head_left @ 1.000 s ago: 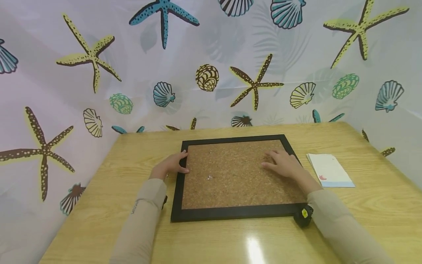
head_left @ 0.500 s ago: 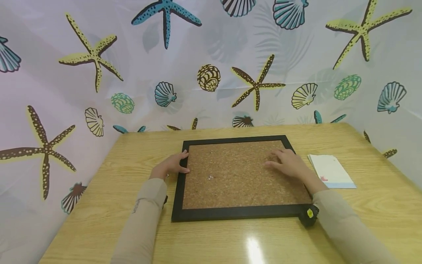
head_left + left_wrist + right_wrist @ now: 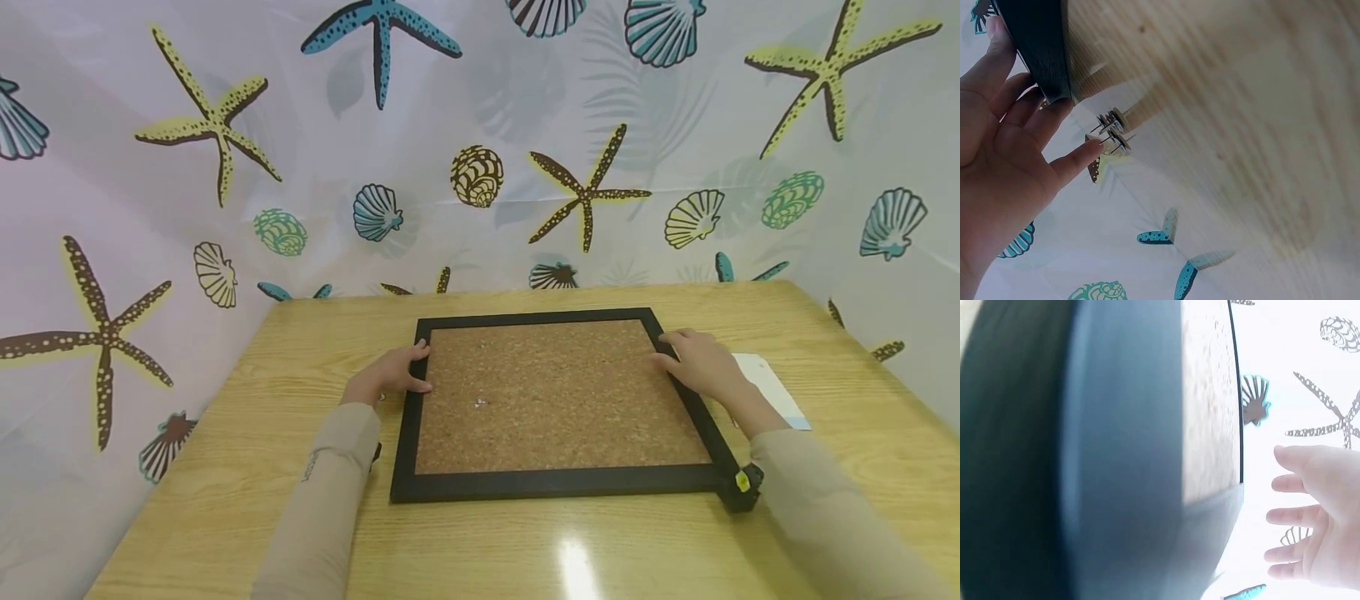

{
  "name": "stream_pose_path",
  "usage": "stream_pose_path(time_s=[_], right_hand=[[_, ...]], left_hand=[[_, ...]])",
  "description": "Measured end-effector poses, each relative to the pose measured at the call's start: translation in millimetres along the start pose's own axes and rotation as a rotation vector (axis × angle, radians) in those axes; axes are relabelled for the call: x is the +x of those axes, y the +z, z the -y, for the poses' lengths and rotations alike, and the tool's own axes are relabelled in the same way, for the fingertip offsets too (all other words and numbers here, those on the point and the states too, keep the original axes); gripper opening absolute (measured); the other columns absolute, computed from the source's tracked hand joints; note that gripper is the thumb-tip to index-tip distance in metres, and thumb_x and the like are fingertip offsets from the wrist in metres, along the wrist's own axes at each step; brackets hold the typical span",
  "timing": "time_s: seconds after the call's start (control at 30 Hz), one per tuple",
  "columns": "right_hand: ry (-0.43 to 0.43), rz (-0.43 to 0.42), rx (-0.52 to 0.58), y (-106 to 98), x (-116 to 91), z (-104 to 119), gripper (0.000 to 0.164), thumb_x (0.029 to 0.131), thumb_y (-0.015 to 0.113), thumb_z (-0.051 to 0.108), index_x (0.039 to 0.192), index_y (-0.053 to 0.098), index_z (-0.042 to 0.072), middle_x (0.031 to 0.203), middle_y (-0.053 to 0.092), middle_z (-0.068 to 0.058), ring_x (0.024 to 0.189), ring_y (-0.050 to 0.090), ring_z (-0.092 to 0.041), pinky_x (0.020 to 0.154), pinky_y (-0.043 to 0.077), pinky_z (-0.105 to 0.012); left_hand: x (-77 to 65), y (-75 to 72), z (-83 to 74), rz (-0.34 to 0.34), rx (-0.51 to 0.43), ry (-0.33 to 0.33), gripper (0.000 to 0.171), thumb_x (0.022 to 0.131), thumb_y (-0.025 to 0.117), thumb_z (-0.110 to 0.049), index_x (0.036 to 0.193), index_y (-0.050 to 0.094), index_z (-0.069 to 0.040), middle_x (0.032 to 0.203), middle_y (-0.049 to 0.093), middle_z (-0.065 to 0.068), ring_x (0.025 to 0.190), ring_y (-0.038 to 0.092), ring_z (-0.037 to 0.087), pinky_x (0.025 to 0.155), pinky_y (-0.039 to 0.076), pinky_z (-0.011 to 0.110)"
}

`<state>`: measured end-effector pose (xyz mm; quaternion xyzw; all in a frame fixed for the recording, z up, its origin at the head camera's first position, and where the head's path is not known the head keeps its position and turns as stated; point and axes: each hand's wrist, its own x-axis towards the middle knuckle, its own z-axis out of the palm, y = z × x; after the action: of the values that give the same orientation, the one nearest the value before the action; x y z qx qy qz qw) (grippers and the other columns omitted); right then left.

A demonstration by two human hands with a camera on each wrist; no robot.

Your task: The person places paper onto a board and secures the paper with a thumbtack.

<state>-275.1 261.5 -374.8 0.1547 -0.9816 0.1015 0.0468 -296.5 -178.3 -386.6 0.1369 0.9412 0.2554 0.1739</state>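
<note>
A cork board (image 3: 555,400) in a black frame lies on the wooden table. My left hand (image 3: 386,375) holds its left edge, thumb on top of the frame (image 3: 1038,44) and fingers against the outer side, as the left wrist view shows. Beside those fingers are several metal thumbtacks (image 3: 1113,131), points showing. Small shiny bits (image 3: 481,402) sit on the left part of the cork. My right hand (image 3: 697,362) hovers at the board's right edge, fingers spread and relaxed; in the right wrist view the hand (image 3: 1329,512) holds nothing.
A stack of pale note paper (image 3: 772,392) with a blue strip lies right of the board, partly covered by my right hand. The wooden table (image 3: 480,550) meets a white curtain (image 3: 420,150) printed with shells and starfish at the back and sides.
My right hand has moved right, from above the cork to the right edge of the frame, and now overlaps the note paper. The left hand keeps its hold on the board.
</note>
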Motion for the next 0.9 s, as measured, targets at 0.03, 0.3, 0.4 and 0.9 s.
stream_pose_path(time_s=[0.03, 0.3, 0.4, 0.9], right_hand=[[0.004, -0.001, -0.010, -1, -2, -2, 0.044, 0.090, 0.054, 0.024, 0.118, 0.050, -0.010, 0.116, 0.046, -0.034, 0.101, 0.047, -0.049, 0.078, 0.041, -0.055], [0.110, 0.068, 0.010, -6, -16, -27, 0.045, 0.087, 0.057, 0.019, 0.117, 0.046, -0.013, 0.114, 0.043, -0.037, 0.096, 0.045, -0.053, 0.070, 0.042, -0.058], [0.152, 0.106, -0.002, -8, -20, -38, 0.049, 0.085, 0.059, 0.021, 0.115, 0.045, -0.014, 0.108, 0.046, -0.037, 0.091, 0.048, -0.051, 0.064, 0.044, -0.054], [0.346, 0.302, 0.010, -22, -38, -72, 0.065, 0.077, 0.066, 0.030, 0.109, 0.040, -0.021, 0.105, 0.047, -0.038, 0.093, 0.046, -0.052, 0.070, 0.041, -0.056]], left_hand=[[0.0, -0.4, -0.4, -0.002, 0.009, 0.002, 0.071, 0.082, 0.064, -0.014, 0.140, 0.025, -0.003, 0.146, 0.013, 0.013, 0.131, 0.014, 0.033, 0.100, 0.025, 0.044], [1.7, -1.3, -3.5, 0.002, 0.041, -0.013, 0.071, 0.081, 0.065, -0.013, 0.139, 0.026, -0.003, 0.146, 0.014, 0.014, 0.131, 0.016, 0.034, 0.099, 0.027, 0.044], [2.8, -0.6, -3.7, 0.000, 0.035, -0.023, 0.072, 0.081, 0.065, -0.012, 0.140, 0.026, -0.003, 0.146, 0.014, 0.014, 0.131, 0.016, 0.034, 0.099, 0.027, 0.044], [3.2, -1.8, -11.3, -0.001, 0.069, -0.062, 0.071, 0.080, 0.066, -0.012, 0.139, 0.027, -0.001, 0.145, 0.015, 0.015, 0.130, 0.017, 0.033, 0.101, 0.025, 0.044]])
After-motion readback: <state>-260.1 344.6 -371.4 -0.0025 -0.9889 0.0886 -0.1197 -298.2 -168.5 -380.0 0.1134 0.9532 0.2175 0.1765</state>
